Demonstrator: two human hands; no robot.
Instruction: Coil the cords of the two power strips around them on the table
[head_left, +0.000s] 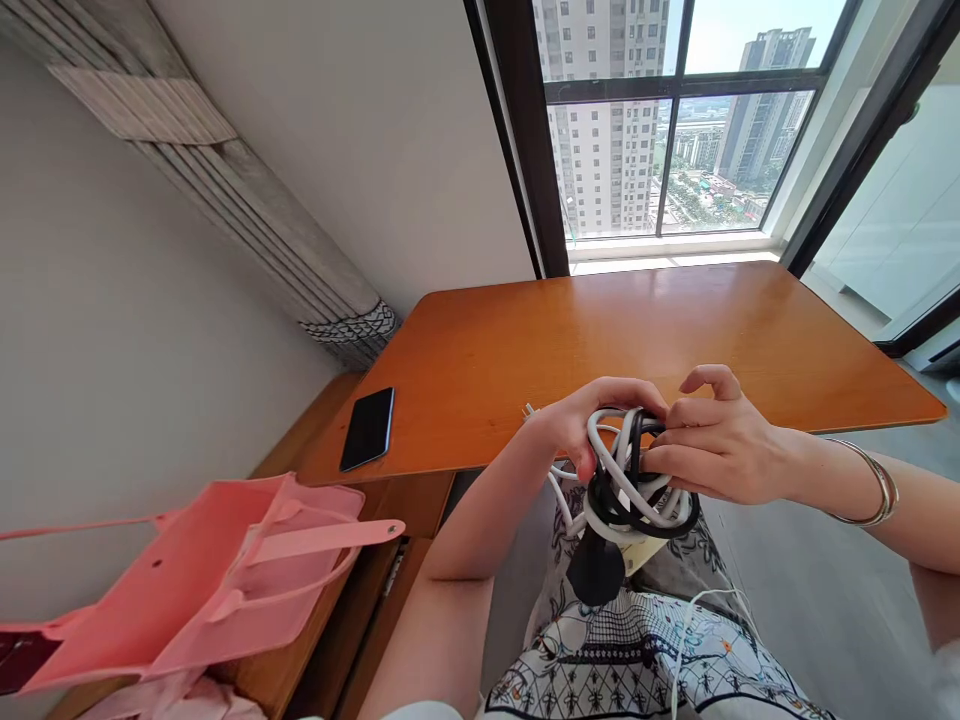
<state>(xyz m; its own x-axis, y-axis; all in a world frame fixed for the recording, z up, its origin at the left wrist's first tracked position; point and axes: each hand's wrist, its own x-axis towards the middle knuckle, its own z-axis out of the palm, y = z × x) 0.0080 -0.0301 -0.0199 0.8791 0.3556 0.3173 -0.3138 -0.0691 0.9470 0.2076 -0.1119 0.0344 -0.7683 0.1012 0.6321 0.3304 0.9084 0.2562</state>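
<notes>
A tangled bundle of black and white cables (634, 480) hangs above my lap, in front of the table's near edge. My left hand (600, 420) grips the bundle from the left, thumb in front and fingers over the top. On the right, my right hand (709, 440) pinches into the loops, its index finger bent and raised; the fingertips are partly hidden by the cables. A black plug-like piece (596, 570) dangles below the bundle. Loose white cable ends (566, 495) stick out on the left behind my wrist. A thin white cord (686, 625) lies across the patterned cloth on my lap.
The brown wooden table (510, 345) stretches ahead to the window. A black phone (367, 428) lies near its left end. An open pink bag (225, 570) rests on the wooden bench at the left. A grey curtain (277, 230) hangs along the wall.
</notes>
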